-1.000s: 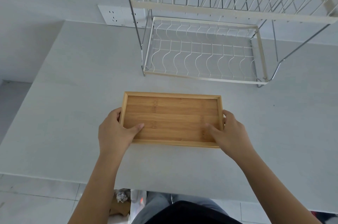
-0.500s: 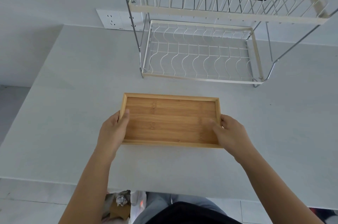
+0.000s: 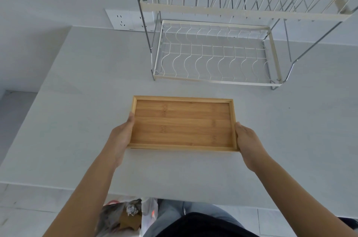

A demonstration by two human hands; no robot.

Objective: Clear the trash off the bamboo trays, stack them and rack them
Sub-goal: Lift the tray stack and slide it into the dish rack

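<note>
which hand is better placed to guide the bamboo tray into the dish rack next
Right. The right hand grips the bamboo tray on the side nearer the dish rack, which sits ahead and rightward; the left hand is farther away.

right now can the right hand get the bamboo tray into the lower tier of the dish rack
Probably yes: the right hand grips the bamboo tray, the lower tier of the dish rack holds nothing, and bare countertop lies between.
</note>
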